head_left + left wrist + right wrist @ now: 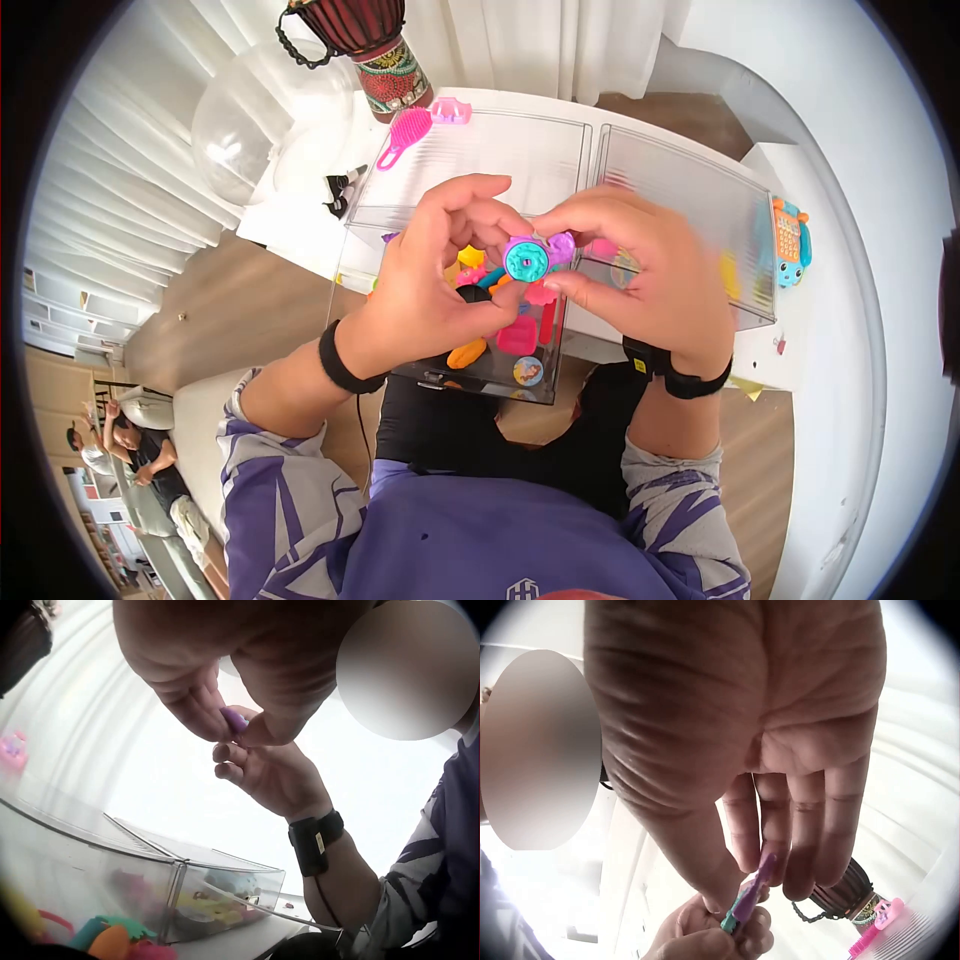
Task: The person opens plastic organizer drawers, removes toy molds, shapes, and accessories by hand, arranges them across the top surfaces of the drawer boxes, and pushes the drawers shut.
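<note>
A small purple toy with a round teal face (pixel 527 261) is between the two hands, above an open clear drawer (pixel 470 380) of colourful toys. The left hand (pixel 420 270) pinches its teal side between thumb and fingers. From the other side the right hand (pixel 650 270) pinches the purple end (pixel 561 247). In the left wrist view only a purple bit (pixel 235 719) shows between the left hand's (pixel 225 667) fingertips. The right wrist view shows the purple piece (pixel 751 896) edge-on, with the right hand (pixel 742 735) over it.
A pink hairbrush (pixel 408 130), a pink toy piece (pixel 451 111) and a patterned drum (pixel 390 75) are at the back. Black items (pixel 340 190) lie at the left. A second clear drawer (pixel 690 200) and a toy phone (pixel 790 243) are on the right. Two people are in the far left background.
</note>
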`<state>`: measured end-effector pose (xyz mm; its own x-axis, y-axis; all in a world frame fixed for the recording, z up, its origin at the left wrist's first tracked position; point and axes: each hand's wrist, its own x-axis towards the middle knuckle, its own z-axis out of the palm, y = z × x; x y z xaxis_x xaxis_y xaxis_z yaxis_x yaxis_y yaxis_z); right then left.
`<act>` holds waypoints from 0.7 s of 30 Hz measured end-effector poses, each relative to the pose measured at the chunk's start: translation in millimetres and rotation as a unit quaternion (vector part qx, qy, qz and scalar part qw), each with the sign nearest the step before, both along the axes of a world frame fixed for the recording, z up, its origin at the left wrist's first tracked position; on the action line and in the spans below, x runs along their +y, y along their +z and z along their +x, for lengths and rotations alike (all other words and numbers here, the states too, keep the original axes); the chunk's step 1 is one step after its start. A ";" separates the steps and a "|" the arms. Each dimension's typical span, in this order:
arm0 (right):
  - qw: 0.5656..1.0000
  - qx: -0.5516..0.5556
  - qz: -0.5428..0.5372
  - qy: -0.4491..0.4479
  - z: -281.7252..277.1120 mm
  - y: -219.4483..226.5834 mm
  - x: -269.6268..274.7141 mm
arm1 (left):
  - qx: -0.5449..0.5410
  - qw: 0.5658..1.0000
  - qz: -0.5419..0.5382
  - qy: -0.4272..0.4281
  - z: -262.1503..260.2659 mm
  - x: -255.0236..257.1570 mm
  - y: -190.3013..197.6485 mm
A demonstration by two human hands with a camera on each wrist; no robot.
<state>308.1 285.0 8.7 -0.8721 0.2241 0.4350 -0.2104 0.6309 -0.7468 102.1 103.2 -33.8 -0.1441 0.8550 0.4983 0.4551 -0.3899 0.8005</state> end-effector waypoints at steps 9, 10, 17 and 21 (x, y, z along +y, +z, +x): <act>0.996 0.075 -0.040 -0.032 -8.9 -5.0 -1.5 | -0.028 1.000 -0.005 -0.002 -4.3 -6.4 26.4; 0.996 0.075 -0.040 -0.033 -10.5 -5.8 -1.3 | -0.027 1.000 -0.005 -0.004 -5.7 -5.2 25.7; 0.996 0.070 -0.022 -0.058 -6.7 -4.5 -1.4 | 0.050 0.999 0.006 0.005 -8.3 -5.6 24.5; 0.988 0.084 -0.123 -0.051 -10.4 -5.3 -7.1 | -0.064 0.998 0.003 0.017 -0.2 -2.3 28.5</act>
<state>297.7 277.9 3.4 -0.7603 0.4233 0.4927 -0.2886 0.4593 -0.8401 101.9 100.9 -5.3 -0.2352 0.8461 0.4783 0.3623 -0.3803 0.8509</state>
